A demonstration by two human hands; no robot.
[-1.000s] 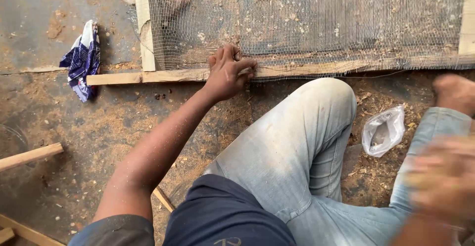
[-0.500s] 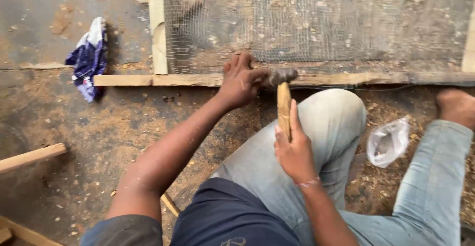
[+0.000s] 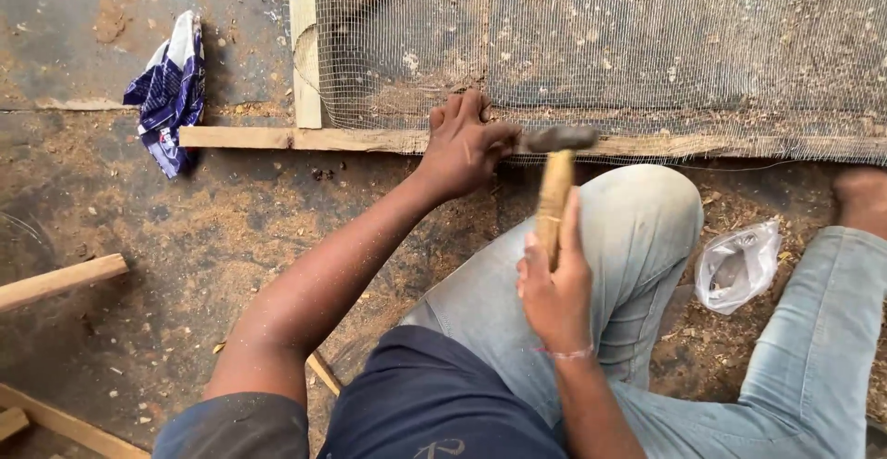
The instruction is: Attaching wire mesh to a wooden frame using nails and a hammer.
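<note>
While the person sits on the sawdust-strewn floor (image 3: 185,237) with knees bent, the left hand (image 3: 462,145) presses down on the near rail of a wooden frame (image 3: 259,137), its fingers (image 3: 453,113) spread a little and laid over the edge of the wire mesh (image 3: 647,53) that covers the frame. The thumb points right along the rail, toward the hammer head. The right hand (image 3: 554,283) is clamped around the wooden handle of a hammer (image 3: 554,182), fingers wrapped tight near the lower end of the handle. The dark metal head of the hammer lies just right of the left thumb, at the rail where mesh meets wood; whether it touches the wood cannot be told, and no nail can be made out under it. The handle runs from the head back toward the person, above the left knee in light jeans.

A blue and white cloth (image 3: 171,94) lies on the floor to the far left, just beside the corner of the frame. A crumpled clear plastic bag (image 3: 739,265) sits on the floor between the two legs, to the right. Loose wooden strips (image 3: 60,281) lie at the near left, well apart from the hands.
</note>
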